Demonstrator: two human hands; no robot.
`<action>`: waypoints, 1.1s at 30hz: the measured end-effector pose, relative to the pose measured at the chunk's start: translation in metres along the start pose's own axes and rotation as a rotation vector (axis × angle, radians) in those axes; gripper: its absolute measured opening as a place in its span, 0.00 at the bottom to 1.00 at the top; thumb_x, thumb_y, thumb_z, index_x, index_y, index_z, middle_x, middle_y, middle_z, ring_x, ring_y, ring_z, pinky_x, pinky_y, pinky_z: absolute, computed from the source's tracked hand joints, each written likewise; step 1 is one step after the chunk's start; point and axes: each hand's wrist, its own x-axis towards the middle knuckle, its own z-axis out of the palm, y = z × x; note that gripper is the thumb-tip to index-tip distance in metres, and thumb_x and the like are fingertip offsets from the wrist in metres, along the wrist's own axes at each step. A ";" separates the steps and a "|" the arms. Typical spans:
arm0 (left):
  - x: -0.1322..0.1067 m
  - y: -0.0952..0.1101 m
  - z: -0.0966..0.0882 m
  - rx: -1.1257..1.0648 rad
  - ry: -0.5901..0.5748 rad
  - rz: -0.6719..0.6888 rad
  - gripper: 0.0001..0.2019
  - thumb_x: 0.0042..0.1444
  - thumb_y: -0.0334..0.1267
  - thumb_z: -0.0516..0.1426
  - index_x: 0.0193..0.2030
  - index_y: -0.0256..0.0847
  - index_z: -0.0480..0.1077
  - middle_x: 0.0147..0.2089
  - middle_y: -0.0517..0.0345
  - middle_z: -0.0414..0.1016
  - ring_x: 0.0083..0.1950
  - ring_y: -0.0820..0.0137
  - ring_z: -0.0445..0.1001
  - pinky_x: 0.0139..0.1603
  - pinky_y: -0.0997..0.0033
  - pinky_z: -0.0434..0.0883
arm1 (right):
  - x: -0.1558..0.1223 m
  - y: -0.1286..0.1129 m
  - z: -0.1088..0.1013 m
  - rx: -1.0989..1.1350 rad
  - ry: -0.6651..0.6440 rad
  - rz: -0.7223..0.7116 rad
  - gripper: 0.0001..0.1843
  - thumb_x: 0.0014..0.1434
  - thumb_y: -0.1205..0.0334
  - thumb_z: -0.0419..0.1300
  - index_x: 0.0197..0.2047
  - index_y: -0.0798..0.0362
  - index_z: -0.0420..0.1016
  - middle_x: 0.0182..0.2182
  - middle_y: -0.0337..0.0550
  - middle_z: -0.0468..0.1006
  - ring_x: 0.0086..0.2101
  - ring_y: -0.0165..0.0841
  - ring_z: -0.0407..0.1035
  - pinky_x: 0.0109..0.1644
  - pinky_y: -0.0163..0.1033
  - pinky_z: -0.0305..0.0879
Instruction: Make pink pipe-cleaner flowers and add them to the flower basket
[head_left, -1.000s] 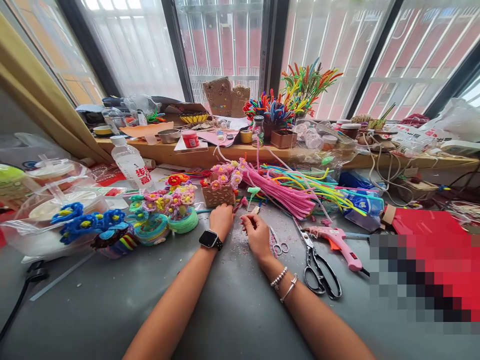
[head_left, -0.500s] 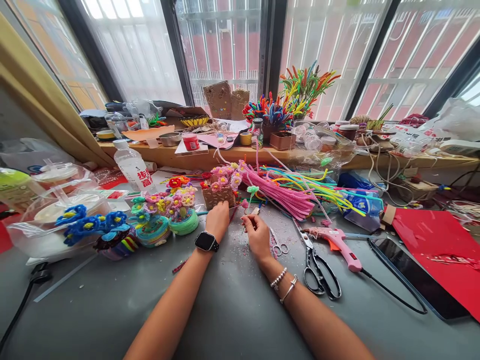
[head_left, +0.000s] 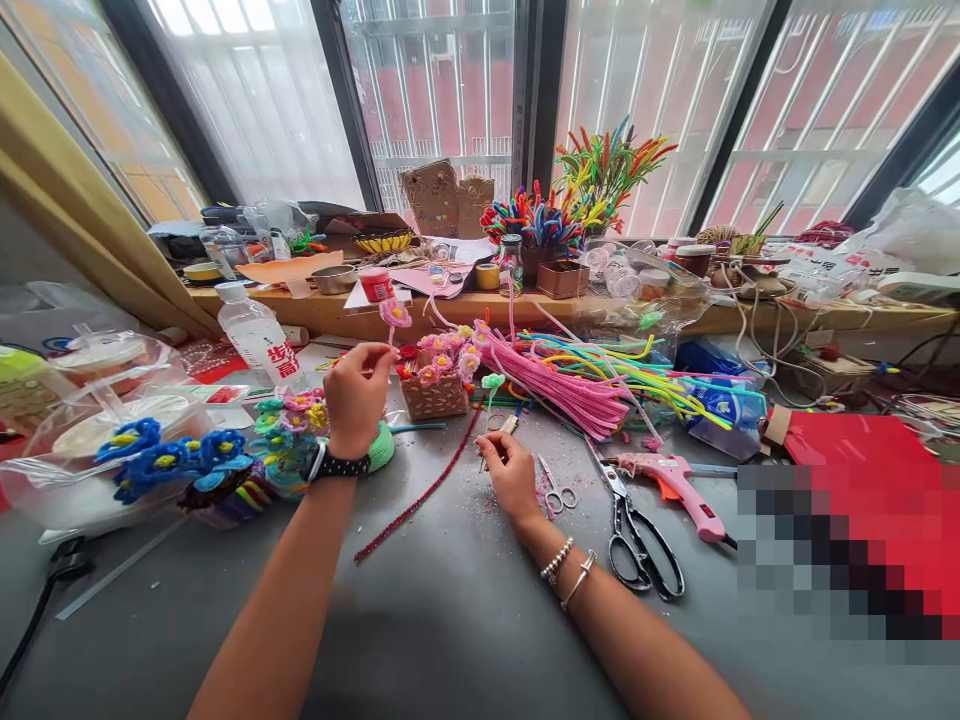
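Pinched in my left hand (head_left: 358, 395) is the stem of a pink pipe-cleaner flower (head_left: 394, 313), held upright above the table. My right hand (head_left: 507, 476) grips the thin stem of a pale green pipe-cleaner flower (head_left: 493, 382), its head upward. Between the hands stands a brown patterned box (head_left: 433, 397) filled with pink flowers (head_left: 450, 352). A dark red glittery pipe cleaner (head_left: 420, 500) lies along the table between my forearms. Small scissors (head_left: 556, 487) rest just right of my right hand. My left hand partly hides the flower pots behind it.
A bundle of pink pipe cleaners (head_left: 559, 385) lies behind the hands. Black-handled scissors (head_left: 637, 540) and a pink glue gun (head_left: 675, 485) are on the right. Blue flowers (head_left: 169, 455) and a water bottle (head_left: 259, 335) stand left. Blurred squares cover the lower right.
My left hand has moved up and left from the box, now raising a pink flower. The red pipe cleaner is more exposed. My right hand keeps the green flower in nearly the same place.
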 end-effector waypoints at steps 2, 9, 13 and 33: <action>0.016 0.000 0.013 -0.036 0.057 -0.007 0.10 0.51 0.39 0.51 0.33 0.37 0.71 0.31 0.55 0.76 0.32 0.70 0.73 0.36 0.74 0.66 | 0.000 -0.001 0.001 0.002 -0.018 0.006 0.12 0.53 0.56 0.52 0.28 0.56 0.69 0.21 0.39 0.70 0.23 0.28 0.63 0.28 0.31 0.57; 0.049 -0.009 0.049 0.082 -0.318 -0.064 0.11 0.50 0.35 0.51 0.36 0.34 0.71 0.35 0.51 0.76 0.34 0.71 0.73 0.38 0.75 0.66 | 0.000 -0.002 0.001 -0.011 -0.045 0.014 0.12 0.52 0.57 0.52 0.27 0.56 0.70 0.21 0.38 0.70 0.24 0.28 0.63 0.29 0.31 0.57; 0.054 -0.016 0.052 0.121 -0.454 -0.067 0.11 0.48 0.34 0.52 0.34 0.34 0.73 0.31 0.53 0.77 0.31 0.72 0.73 0.34 0.77 0.67 | 0.000 -0.001 0.001 -0.011 -0.052 0.014 0.12 0.52 0.57 0.52 0.27 0.56 0.70 0.21 0.38 0.70 0.24 0.28 0.63 0.30 0.31 0.58; 0.066 -0.014 0.056 0.461 -0.600 0.081 0.09 0.43 0.34 0.52 0.28 0.36 0.72 0.34 0.51 0.76 0.40 0.63 0.72 0.36 0.74 0.65 | -0.001 -0.004 0.001 -0.027 -0.059 0.032 0.11 0.52 0.57 0.52 0.27 0.56 0.69 0.21 0.39 0.71 0.24 0.29 0.64 0.30 0.32 0.59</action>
